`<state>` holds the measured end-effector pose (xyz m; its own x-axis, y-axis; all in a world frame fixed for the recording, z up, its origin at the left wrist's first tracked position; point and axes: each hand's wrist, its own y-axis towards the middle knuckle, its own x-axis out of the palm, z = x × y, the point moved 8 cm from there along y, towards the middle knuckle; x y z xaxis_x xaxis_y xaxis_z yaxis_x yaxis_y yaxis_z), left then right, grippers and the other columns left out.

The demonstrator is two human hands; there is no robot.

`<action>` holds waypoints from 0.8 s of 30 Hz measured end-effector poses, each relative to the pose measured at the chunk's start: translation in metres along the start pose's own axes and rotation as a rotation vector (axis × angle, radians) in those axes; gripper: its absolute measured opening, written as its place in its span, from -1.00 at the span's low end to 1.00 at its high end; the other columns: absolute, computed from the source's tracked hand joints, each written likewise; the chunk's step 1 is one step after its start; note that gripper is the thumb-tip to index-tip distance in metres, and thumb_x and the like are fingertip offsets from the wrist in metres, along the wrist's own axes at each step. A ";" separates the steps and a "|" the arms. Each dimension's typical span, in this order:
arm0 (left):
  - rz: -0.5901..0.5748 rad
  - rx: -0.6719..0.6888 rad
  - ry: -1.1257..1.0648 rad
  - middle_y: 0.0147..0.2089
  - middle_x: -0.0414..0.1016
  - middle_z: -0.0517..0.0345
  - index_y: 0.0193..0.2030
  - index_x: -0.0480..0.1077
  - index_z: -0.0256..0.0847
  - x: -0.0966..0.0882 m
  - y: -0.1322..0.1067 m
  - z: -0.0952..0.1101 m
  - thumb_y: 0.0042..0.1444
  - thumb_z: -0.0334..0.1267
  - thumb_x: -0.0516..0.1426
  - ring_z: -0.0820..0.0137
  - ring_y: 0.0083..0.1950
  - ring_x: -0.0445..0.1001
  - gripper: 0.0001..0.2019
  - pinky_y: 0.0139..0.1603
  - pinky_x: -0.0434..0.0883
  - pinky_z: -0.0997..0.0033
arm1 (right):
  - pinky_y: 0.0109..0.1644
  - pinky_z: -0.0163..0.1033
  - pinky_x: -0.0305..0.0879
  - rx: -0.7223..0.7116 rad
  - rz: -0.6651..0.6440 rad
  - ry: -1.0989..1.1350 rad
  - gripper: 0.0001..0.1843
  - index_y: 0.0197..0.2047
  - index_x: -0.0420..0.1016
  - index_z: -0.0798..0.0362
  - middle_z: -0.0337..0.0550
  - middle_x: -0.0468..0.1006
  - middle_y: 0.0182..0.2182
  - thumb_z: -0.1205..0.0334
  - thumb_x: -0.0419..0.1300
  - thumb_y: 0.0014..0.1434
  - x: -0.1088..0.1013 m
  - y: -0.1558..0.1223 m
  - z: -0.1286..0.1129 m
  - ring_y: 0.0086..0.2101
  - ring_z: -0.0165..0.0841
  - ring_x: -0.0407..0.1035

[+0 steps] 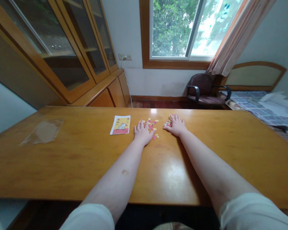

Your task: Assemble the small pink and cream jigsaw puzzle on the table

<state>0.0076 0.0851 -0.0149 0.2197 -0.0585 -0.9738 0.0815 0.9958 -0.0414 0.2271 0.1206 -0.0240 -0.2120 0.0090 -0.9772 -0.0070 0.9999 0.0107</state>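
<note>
At the centre of the frame, both bare hands rest palm down with fingers spread on a glossy yellow-brown wooden table (pixel 91 166), the left hand (pixel 143 133) over the edge of a loose scatter of small pink and yellow jigsaw-like pieces (pixel 151 127), the right hand (pixel 177 126) over a denser heap of similar small pink and pale pieces (pixel 167 123) just to its right. Left of centre, near the left hand, lies a rectangular yellow-and-pink picture card with a white border (pixel 120 125), while a flat, clear plastic wrapper (pixel 45 131) lies farther off at the middle left.
</note>
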 end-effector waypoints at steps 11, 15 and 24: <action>0.008 -0.009 -0.004 0.50 -0.13 -0.16 0.45 -0.03 -0.21 0.003 -0.001 -0.001 0.21 0.26 -0.17 0.05 0.49 -0.13 -0.20 0.44 -0.14 -0.08 | 0.38 0.21 -0.28 -0.224 -0.042 0.015 -0.16 0.39 0.08 -0.01 0.05 -0.02 0.41 -0.32 -0.01 0.19 0.002 0.032 -0.019 0.37 -0.05 -0.16; 0.013 0.003 -0.023 0.49 -0.12 -0.20 0.44 -0.01 -0.24 0.003 0.000 -0.001 0.21 0.24 -0.14 0.03 0.49 -0.13 -0.21 0.44 -0.14 -0.09 | 0.38 0.19 -0.28 -0.039 0.110 0.108 -0.14 0.43 -0.03 0.11 0.15 -0.12 0.42 -0.28 -0.12 0.26 -0.011 0.042 0.003 0.38 -0.07 -0.19; 0.030 -0.007 -0.026 0.49 -0.10 -0.18 0.43 0.00 -0.23 0.002 0.000 -0.002 0.22 0.22 -0.15 0.04 0.49 -0.11 -0.23 0.44 -0.13 -0.08 | 0.39 0.12 -0.19 -0.100 0.000 0.166 -0.24 0.40 0.08 0.06 0.04 0.09 0.37 -0.23 -0.19 0.31 0.000 0.075 -0.001 0.36 -0.12 -0.09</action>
<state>0.0059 0.0846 -0.0172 0.2468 -0.0304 -0.9686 0.0677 0.9976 -0.0141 0.2257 0.1955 -0.0232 -0.3704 -0.0011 -0.9289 -0.1023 0.9940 0.0396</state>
